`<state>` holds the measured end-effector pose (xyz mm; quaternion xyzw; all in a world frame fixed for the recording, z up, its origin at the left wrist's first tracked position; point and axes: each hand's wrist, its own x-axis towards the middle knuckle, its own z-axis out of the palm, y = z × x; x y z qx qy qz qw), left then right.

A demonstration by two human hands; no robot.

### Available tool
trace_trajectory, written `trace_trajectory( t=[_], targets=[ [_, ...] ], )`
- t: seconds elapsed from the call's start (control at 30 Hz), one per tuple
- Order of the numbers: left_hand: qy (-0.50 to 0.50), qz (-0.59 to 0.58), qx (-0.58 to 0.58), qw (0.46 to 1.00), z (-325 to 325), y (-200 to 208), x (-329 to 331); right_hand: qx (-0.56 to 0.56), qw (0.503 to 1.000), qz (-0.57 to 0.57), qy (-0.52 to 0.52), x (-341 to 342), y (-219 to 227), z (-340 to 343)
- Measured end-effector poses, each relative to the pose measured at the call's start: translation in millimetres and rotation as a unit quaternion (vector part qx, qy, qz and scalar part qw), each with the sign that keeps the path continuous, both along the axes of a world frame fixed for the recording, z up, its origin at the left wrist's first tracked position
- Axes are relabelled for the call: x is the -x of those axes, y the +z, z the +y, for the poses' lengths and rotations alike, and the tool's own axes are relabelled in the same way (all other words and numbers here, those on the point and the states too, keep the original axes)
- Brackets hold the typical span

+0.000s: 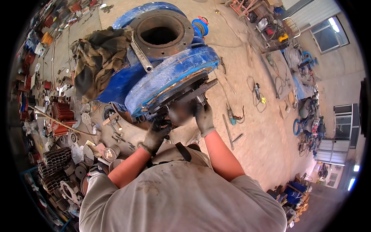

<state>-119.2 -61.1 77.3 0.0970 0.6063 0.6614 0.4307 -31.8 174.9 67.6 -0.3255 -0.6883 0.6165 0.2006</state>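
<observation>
A big blue pump casing (170,71) stands in front of me, its round flange opening at the top. On its near side is a dark round plate (170,96) with a flat metal bar (201,89) lying across it. My right hand (205,119), in a grey work glove, closes its fingers around a short shiny metal cylinder (201,99) under the bar. My left hand (156,133), also gloved, is curled at the plate's lower left edge; what its fingers hold is hidden. A blurred patch covers the area between both hands.
A combination wrench (141,54) and a camouflage cloth (101,62) rest on the casing. Hammers (111,119) and small tools lie on the floor at left, near piles of metal parts. To the right are a power drill (232,117), an angle grinder (257,91) and loose cables.
</observation>
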Motion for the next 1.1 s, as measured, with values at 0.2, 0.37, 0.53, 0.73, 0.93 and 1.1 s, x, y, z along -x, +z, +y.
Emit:
trace_trajectory(
  t=[0.2,0.37,0.53,0.73,0.93,1.1],
  targets=[
    [0.008,-0.054,-0.009,0.998,-2,-1,-3,0.059,0.998,0.005,0.032,3,2,-7],
    [-0.006,-0.037,-0.005,0.999,-2,6,0,-0.007,0.998,0.054,-0.027,7,-16,-12],
    [0.001,-0.039,-0.006,0.999,-4,-8,-1,0.25,0.966,0.068,0.018,-3,-11,-5],
    [0.006,-0.042,-0.017,0.999,-8,-15,-3,0.156,0.986,0.051,-0.001,2,-20,-5],
    [0.002,-0.049,-0.012,0.999,-10,-6,-2,-0.018,0.999,0.026,-0.016,6,-18,-8],
    [0.011,-0.059,-0.017,0.998,-14,-15,-3,0.171,0.977,0.129,0.003,2,-25,-8]
  ],
)
